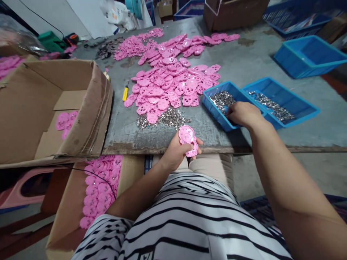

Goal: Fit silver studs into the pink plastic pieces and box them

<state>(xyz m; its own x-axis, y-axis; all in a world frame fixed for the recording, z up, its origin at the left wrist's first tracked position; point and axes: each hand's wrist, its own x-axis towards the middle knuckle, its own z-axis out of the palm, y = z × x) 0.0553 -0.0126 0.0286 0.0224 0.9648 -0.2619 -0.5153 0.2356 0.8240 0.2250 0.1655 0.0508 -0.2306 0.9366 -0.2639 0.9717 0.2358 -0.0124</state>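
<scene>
My left hand (176,153) holds a pink plastic piece (187,139) at the table's front edge, flat side up. My right hand (242,113) reaches into a small blue tray (211,104) filled with small silver metal parts (222,100); its fingertips are down among the parts and hidden. A loose heap of silver parts (169,118) lies on the table just beyond the pink piece. A wide spread of pink pieces (168,85) covers the middle of the grey table (244,65).
A second blue tray (298,108) of metal parts sits to the right, another blue tray (309,56) behind it. A large cardboard box (81,108) stands at the left with a few pink pieces. Below, a box of pink pieces (101,187). A yellow tool (125,92) lies nearby.
</scene>
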